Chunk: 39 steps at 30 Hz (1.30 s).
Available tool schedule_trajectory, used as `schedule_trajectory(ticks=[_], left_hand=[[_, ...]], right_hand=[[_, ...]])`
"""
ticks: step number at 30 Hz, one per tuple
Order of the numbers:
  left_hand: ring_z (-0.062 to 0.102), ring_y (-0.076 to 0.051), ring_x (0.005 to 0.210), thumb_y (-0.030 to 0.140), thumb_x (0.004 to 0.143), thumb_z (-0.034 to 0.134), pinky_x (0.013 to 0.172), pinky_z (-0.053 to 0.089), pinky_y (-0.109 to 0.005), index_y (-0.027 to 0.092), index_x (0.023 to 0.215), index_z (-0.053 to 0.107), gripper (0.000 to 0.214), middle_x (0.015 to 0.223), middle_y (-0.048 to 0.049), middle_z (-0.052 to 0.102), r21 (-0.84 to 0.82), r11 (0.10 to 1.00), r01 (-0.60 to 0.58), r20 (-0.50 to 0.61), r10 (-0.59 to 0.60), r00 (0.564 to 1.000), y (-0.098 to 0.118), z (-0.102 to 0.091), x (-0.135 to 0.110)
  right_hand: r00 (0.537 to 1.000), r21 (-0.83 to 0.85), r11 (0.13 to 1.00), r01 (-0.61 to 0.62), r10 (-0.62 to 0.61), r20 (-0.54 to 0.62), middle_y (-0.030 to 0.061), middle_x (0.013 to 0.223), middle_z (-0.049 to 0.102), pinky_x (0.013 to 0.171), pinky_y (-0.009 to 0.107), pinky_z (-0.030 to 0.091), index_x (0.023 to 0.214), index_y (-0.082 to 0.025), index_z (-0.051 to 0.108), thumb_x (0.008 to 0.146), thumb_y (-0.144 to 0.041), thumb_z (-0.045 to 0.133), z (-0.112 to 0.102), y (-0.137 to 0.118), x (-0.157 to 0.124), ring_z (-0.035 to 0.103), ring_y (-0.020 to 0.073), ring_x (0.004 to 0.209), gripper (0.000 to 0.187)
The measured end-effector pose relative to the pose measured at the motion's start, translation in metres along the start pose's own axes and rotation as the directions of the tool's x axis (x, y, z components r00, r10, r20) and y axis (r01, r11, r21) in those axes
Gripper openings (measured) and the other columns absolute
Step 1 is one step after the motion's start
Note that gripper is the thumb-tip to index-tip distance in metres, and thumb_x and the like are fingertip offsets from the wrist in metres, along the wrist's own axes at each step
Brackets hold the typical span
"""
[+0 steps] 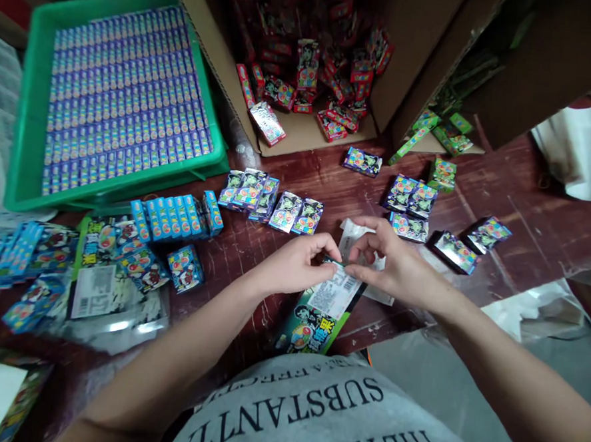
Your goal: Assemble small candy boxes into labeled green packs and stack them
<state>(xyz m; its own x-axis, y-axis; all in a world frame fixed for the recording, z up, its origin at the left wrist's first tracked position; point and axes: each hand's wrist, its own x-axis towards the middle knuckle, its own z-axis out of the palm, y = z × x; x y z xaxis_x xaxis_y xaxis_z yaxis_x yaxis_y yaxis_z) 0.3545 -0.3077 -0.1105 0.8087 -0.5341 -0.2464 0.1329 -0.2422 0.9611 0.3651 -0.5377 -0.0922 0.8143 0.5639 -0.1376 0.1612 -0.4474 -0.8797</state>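
Note:
My left hand (297, 264) pinches the top edge of a green and black printed bag (314, 322) with a white barcode label. The bag slants down toward my shirt at the table's front edge. Curled fingers of my right hand (390, 263) meet the same edge beside the label, thumb below. What lies between the fingertips is partly hidden. A white paper strip (378, 294) lies under my right hand. Just beyond my hands are small purple candy boxes (296, 213), with another group of purple boxes (410, 196) to the right.
A green tray (23, 131) packed with rows of small boxes stands at the left. Blue boxes (168, 216) and another printed bag (91, 295) lie before it. Open cartons at the back hold red boxes (334, 120) and green boxes (448, 137). White wrapping (575, 151) lies right.

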Motion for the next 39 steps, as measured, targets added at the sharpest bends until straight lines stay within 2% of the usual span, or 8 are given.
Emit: schedule_trajectory(ticks=[6, 14, 18, 21, 24, 27, 33, 39], left_hand=[[0.06, -0.013, 0.073, 0.027, 0.083, 0.066, 0.068, 0.048, -0.028, 0.017, 0.089, 0.061, 0.013, 0.083, -0.0017, 0.065, -0.085, 0.996, -0.036, -0.06, 0.031, 0.998, 0.002, -0.007, -0.023], [0.066, -0.013, 0.077, 0.029, 0.079, 0.08, 0.07, 0.054, -0.026, 0.019, 0.085, 0.057, 0.026, 0.084, 0.0007, 0.066, -0.034, 0.999, 0.004, -0.239, -0.012, 0.971, 0.007, -0.058, -0.09], [0.067, -0.017, 0.09, 0.03, 0.084, 0.078, 0.072, 0.058, -0.027, 0.033, 0.131, 0.055, 0.052, 0.107, -0.0014, 0.067, -0.092, 0.993, -0.077, -0.69, -0.008, 0.724, -0.011, -0.073, -0.16], [0.066, -0.02, 0.103, 0.031, 0.088, 0.074, 0.082, 0.06, -0.033, 0.042, 0.15, 0.039, 0.072, 0.122, -0.0048, 0.063, -0.161, 0.984, -0.071, -0.774, -0.081, 0.628, -0.033, -0.047, -0.196], [0.065, -0.021, 0.108, 0.031, 0.09, 0.071, 0.088, 0.058, -0.035, 0.035, 0.135, 0.057, 0.048, 0.124, -0.0066, 0.061, -0.169, 0.986, -0.005, -0.69, -0.115, 0.714, -0.044, -0.01, -0.205], [0.066, -0.019, 0.102, 0.03, 0.087, 0.074, 0.087, 0.058, -0.034, 0.025, 0.108, 0.068, 0.023, 0.117, -0.0061, 0.061, -0.159, 0.987, 0.003, -0.567, -0.093, 0.818, -0.042, 0.011, -0.191], [0.065, -0.015, 0.088, 0.032, 0.089, 0.07, 0.072, 0.058, -0.028, 0.027, 0.128, 0.049, 0.044, 0.116, -0.0052, 0.06, -0.181, 0.98, -0.082, -0.682, -0.065, 0.728, -0.048, 0.011, -0.16], [0.065, -0.015, 0.088, 0.033, 0.094, 0.062, 0.078, 0.056, -0.03, 0.023, 0.121, 0.057, 0.03, 0.101, -0.0033, 0.067, -0.174, 0.984, -0.022, -0.607, -0.09, 0.789, -0.049, 0.008, -0.151]], right_hand=[[0.947, -0.462, 0.872, 0.163, -0.27, -0.174, 0.0037, 0.1, 0.076, 0.092, 0.049, 0.04, 0.163, -0.033, 0.008, 0.099, -0.025, 0.059, 0.036, -0.011, -0.019, 0.064, 0.0279, 0.094, 0.082], [0.955, -0.197, 0.944, 0.266, -0.286, -0.081, 0.0108, 0.128, 0.068, 0.106, 0.058, 0.042, 0.164, -0.032, -0.001, 0.1, -0.033, 0.057, 0.06, -0.032, 0.006, 0.06, 0.0318, 0.119, 0.087], [0.93, 0.106, 0.979, 0.176, -0.13, -0.344, 0.0134, 0.135, 0.057, 0.101, 0.053, 0.052, 0.163, -0.038, 0.004, 0.094, -0.038, 0.066, 0.073, -0.023, -0.001, 0.058, 0.0304, 0.124, 0.092], [0.936, 0.335, 0.934, 0.126, 0.0, -0.351, 0.0095, 0.126, 0.056, 0.092, 0.047, 0.059, 0.161, -0.041, 0.008, 0.092, -0.039, 0.068, 0.093, -0.02, 0.0, 0.066, 0.0248, 0.108, 0.092], [0.912, 0.372, 0.912, 0.175, -0.008, -0.41, 0.0047, 0.112, 0.059, 0.086, 0.041, 0.061, 0.159, -0.042, 0.013, 0.092, -0.037, 0.068, 0.106, -0.028, 0.011, 0.066, 0.0203, 0.096, 0.086], [0.967, 0.358, 0.916, 0.181, -0.1, -0.234, 0.005, 0.111, 0.065, 0.086, 0.041, 0.06, 0.16, -0.04, 0.014, 0.094, -0.035, 0.066, 0.103, -0.037, 0.023, 0.066, 0.021, 0.095, 0.084], [0.987, 0.412, 0.899, 0.15, -0.16, -0.012, 0.0041, 0.111, 0.072, 0.097, 0.046, 0.057, 0.162, -0.037, 0.016, 0.096, -0.029, 0.064, 0.1, -0.032, 0.027, 0.068, 0.0209, 0.104, 0.082], [0.993, 0.42, 0.901, 0.107, -0.072, -0.098, 0.0046, 0.113, 0.074, 0.098, 0.045, 0.058, 0.159, -0.036, 0.027, 0.095, -0.029, 0.065, 0.113, -0.022, 0.014, 0.069, 0.0199, 0.106, 0.075]])
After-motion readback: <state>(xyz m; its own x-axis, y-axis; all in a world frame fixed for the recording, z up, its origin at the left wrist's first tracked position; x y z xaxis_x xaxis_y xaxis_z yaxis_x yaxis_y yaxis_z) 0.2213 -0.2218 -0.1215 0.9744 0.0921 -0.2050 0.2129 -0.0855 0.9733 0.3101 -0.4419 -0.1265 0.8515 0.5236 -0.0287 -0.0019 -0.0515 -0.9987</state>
